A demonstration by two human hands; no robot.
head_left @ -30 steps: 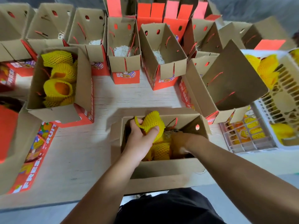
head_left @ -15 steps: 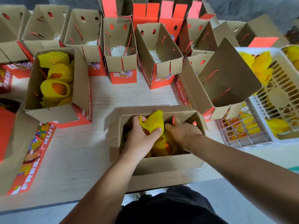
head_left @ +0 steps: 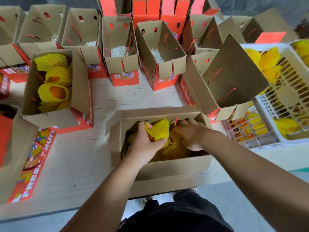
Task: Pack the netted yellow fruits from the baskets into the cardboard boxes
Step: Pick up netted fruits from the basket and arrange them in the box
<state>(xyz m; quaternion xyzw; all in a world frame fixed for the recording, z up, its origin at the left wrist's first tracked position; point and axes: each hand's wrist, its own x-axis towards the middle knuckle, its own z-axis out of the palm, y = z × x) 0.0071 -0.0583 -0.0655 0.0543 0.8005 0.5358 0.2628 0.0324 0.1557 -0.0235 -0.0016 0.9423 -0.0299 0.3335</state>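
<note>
An open cardboard box point(head_left: 167, 166) stands at the table's near edge, with several netted yellow fruits point(head_left: 175, 148) inside. My left hand point(head_left: 145, 141) grips one netted fruit point(head_left: 158, 128) at the box's top, thumb and fingers curled round it. My right hand point(head_left: 190, 134) reaches into the right side of the box and lies on the fruits there; its fingertips are hidden. More netted fruits point(head_left: 267, 64) lie in the white plastic basket point(head_left: 284, 104) at the right. A filled box point(head_left: 80, 81) sits at the left.
Rows of open red-and-brown boxes point(head_left: 160, 52) with white shredded padding line the back of the table. A box with a raised flap point(head_left: 234, 76) stands between my box and the basket. A lower white crate point(head_left: 250, 131) holds more fruit. Flat red packaging point(head_left: 31, 164) lies left.
My right hand rose from deep inside the box and moved toward its right rear corner. My left hand kept its grip on the netted fruit, lowering it slightly.
</note>
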